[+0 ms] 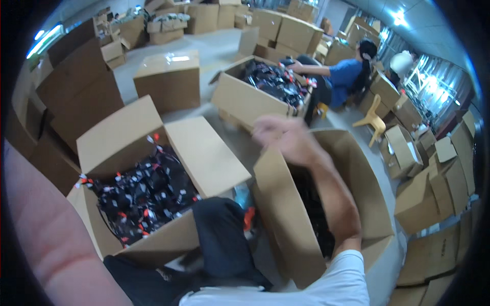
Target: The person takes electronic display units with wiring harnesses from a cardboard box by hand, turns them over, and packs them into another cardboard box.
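Note:
My right hand is raised over the edge of an open cardboard box on my right, its fingers smeared by motion. Dark items lie deep inside that box, partly hidden by my right forearm. Very near the camera, my left hand shows only its heel and wrist at the left edge; the fingers are out of the picture. In front of me to the left, an open carton holds a heap of black cable-like pieces with red and white ends. Neither hand touches this heap.
A person in a blue top sits at another open carton of similar dark pieces. A closed box stands on the floor ahead. A yellow plastic stool is at the right, near stacked cartons. Tall cardboard rises at left.

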Available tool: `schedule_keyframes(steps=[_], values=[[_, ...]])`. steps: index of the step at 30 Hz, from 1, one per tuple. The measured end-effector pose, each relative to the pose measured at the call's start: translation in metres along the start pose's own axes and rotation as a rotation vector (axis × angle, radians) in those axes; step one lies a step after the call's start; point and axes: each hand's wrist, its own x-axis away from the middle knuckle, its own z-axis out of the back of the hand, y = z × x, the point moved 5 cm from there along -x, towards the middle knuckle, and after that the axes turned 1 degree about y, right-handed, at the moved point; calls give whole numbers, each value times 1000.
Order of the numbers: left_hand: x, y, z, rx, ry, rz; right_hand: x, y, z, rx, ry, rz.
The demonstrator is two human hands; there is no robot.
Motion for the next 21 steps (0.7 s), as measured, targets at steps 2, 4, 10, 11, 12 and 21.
schedule_keyframes(steps=[2,4,10,11,12,21], values=[[-14,39,-52,93,-55,22,61,95,107,35,283,-130],[-23,59,-87,136,-100,0,128,189,173,25,384,-325],[46,76,-222,351,-232,377,477,486,247,437,608,-775],[80,65,-235,283,-361,544,525,505,252,471,458,-960],[120,62,-258,405,-354,784,560,537,193,342,522,-1025],[348,60,-287,532,-395,1327,677,632,81,413,441,-1654]])
